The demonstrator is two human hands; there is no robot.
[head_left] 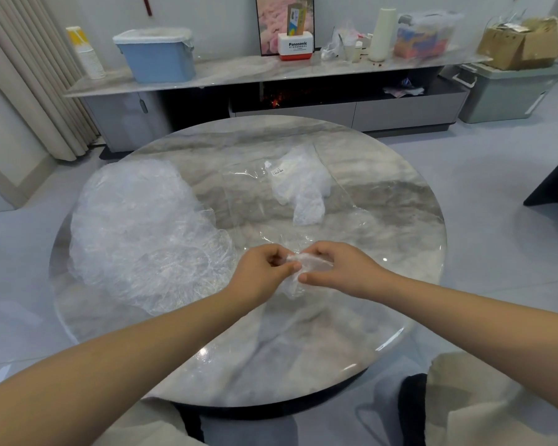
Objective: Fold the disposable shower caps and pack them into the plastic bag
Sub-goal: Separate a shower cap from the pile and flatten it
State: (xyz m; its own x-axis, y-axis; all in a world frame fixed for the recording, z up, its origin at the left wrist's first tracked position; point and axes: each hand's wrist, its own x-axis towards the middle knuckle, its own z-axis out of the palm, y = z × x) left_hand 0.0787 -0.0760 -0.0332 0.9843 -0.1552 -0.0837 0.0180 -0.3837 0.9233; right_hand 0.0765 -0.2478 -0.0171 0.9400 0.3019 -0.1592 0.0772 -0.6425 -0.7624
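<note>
Crinkled clear film is bunched between two hands above a round marble surface [400, 194], seen from the head camera, the only view. The left hand [261, 268] and right hand [339, 268] meet at mid-surface, and the fingers [281, 254] of each are curled in a narrow pinch on one shower cap [295, 273], which is gathered into a small wad with a tail hanging below the thumbs. Judging by the compact bundle, the cap is mid-fold, held up off the stone, probably so the slippery film can be doubled over freely.

Just left of the fingers lies a loose pile of unfolded caps [136, 230], near enough for the left hand to draw the next one. Beyond the fingers lies the clear plastic bag [264, 204], flat, with whitish film [303, 188] showing through it (apparently caps already packed, though that is hard to confirm); where its mouth is cannot be told.

Bare stone lies between the fingers and the near rim, and to their right, leaving room to press a fold flat. The pile reaches close to the left rim, so a careless tug could spill caps over the edge.
</note>
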